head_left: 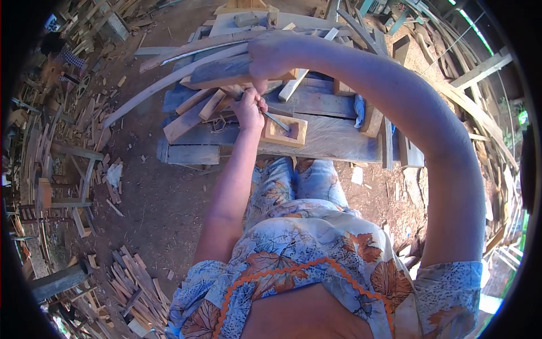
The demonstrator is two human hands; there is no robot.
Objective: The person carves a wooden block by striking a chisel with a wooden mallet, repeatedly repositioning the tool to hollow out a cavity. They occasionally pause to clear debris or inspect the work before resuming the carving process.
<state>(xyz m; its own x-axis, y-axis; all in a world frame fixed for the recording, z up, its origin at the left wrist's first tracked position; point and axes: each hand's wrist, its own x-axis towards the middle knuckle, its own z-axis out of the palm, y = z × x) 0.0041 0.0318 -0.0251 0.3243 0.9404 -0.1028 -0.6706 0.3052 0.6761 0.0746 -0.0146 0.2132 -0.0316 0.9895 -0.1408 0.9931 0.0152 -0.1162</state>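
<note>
My left hand is wrapped round a chisel, whose metal blade slants down to the right. Its tip rests inside the hollow of a small wooden block lying near the front edge of the workbench. Part of the chisel's handle shows above the fist. Just above it, my right hand is closed, with its arm curving in from the right. Whatever it grips is hidden by the hand. A thick dark-topped piece of wood sits right beside and partly behind that hand.
The plank workbench carries several offcuts left of the block. A long curved wooden strip reaches past its left side. Timber piles lie on the ground at left. A person is at the far left.
</note>
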